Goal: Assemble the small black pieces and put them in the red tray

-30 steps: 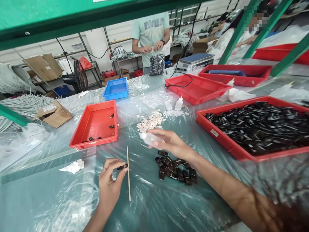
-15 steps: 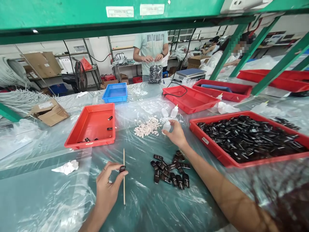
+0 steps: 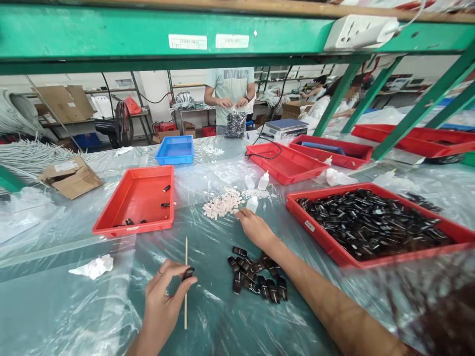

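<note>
Between the thumb and fingers of my left hand (image 3: 165, 296) is a small glossy black casing (image 3: 188, 272). A thin wooden stick (image 3: 186, 309) runs upright in the view beside those fingertips; whether they touch it I cannot tell. My right hand (image 3: 256, 230) has its fingertips pressed together at the right edge of a pile of small pale pieces (image 3: 220, 203); what they pinch, if anything, is too small to make out. Just behind that hand stands a small white squeeze bottle (image 3: 252, 203). Several black casings (image 3: 256, 272) lie loosely grouped under my right forearm.
A red tray (image 3: 374, 222) heaped with black casings is at right. Another red tray (image 3: 133, 193) at left holds several casings. Crumpled white tissue (image 3: 94, 267) lies left of my hands. A second bottle (image 3: 263, 181) stands farther back. A green beam (image 3: 129, 34) crosses overhead. Across the table, a person handles a filled bag (image 3: 235, 123).
My right hand has let go of the squeeze bottle and moved left and nearer to the pale pile's edge. My left hand still holds the casing. The view has tilted up slightly.
</note>
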`<state>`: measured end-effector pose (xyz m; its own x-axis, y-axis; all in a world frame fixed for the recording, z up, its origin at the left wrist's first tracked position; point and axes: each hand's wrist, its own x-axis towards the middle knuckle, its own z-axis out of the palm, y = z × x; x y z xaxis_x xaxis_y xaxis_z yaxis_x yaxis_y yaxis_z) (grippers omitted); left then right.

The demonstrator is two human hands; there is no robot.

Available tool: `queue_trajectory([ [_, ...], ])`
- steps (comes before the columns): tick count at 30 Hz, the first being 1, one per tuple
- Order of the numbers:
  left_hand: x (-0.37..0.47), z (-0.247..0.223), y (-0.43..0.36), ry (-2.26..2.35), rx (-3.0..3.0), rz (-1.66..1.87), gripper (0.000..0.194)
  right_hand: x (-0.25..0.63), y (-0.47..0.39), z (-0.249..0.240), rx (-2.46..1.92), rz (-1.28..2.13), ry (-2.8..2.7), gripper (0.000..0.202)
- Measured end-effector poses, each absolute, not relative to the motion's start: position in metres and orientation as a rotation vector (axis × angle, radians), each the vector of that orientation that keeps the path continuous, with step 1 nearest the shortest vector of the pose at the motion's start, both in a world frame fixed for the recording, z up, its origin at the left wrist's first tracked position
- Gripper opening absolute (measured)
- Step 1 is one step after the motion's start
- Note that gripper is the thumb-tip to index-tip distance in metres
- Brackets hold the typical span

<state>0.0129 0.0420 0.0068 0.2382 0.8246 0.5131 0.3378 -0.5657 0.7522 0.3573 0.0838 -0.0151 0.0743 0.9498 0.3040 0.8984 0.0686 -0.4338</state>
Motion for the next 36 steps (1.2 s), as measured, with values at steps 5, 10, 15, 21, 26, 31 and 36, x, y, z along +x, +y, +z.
queue_trajectory([
  [5, 0.016, 0.001, 0.04, 0.997, 2.041, 1.24, 0.006, 0.359, 0.083, -0.007, -1.835, 0.188, -1.801, 0.014],
  [10, 0.021, -0.002, 0.034, 0.935, 2.052, 1.227, 0.003, 0.344, 0.075, 0.013, -1.671, 0.332, -1.784, 0.021],
  [15, 0.021, 0.005, 0.032, 0.898, 2.065, 1.265, 0.006, 0.289, 0.034, 0.042, -1.226, 0.601, -1.85, 0.013],
  [21, 0.02, 0.004, 0.029, 0.862, 2.06, 1.234, 0.006, 0.248, -0.001, 0.051, -0.849, 0.68, -1.737, 0.007],
  [26, 0.023, 0.006, 0.021, 0.91, 2.033, 1.163, 0.006, 0.24, -0.002, 0.036, -0.768, 0.553, -1.757, 0.013],
  [31, 0.025, 0.026, 0.015, 1.036, 1.942, 0.995, 0.014, 0.236, -0.007, 0.035, -0.81, 0.44, -1.764, 0.012],
  [36, 0.024, 0.028, 0.013, 1.125, 1.905, 0.886, 0.017, 0.238, -0.02, 0.049, -0.926, 0.309, -1.945, 0.017],
])
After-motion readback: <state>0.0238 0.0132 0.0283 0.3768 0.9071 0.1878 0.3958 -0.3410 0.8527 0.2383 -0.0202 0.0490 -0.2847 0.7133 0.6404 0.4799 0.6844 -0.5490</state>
